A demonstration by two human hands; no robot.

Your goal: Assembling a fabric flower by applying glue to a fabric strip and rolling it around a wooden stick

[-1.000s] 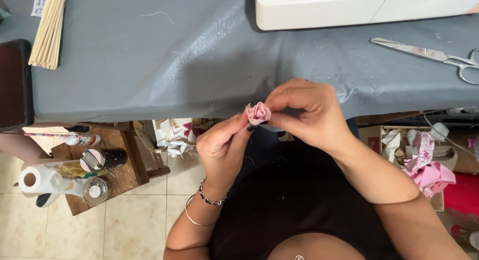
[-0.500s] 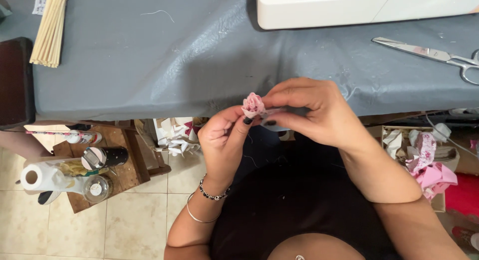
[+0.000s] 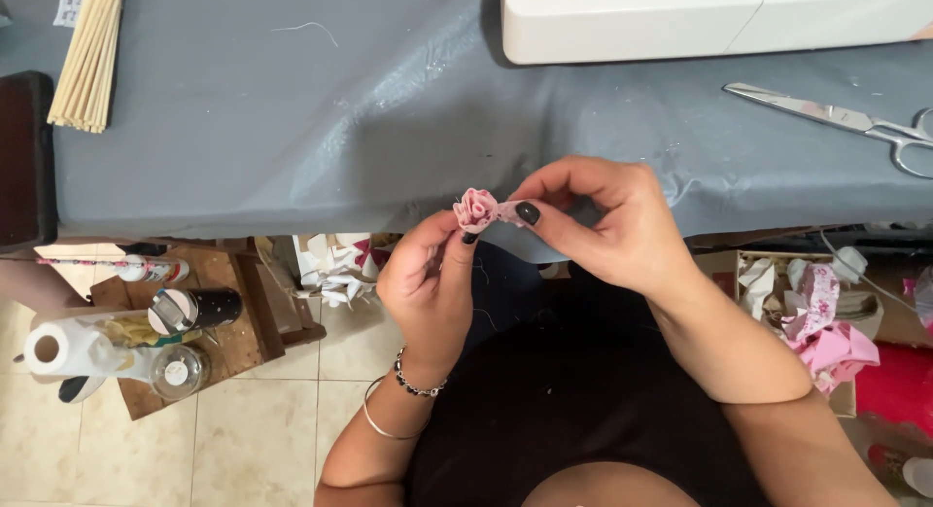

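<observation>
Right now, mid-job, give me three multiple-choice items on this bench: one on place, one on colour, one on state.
1. Where do the scissors lie?
A. on the floor
B. on the grey cloth, far right
C. in the lap

2. What colour is the fabric rosette?
A. pink
B. green
C. black

3. How is the rosette held?
A. lying loose on the cloth
B. by the left hand only
C. pinched between both hands' fingers

Answers: B, they rest open-handled beside the white machine; A, its rolled folds are pink; C, the right hand grips its tail too.
</observation>
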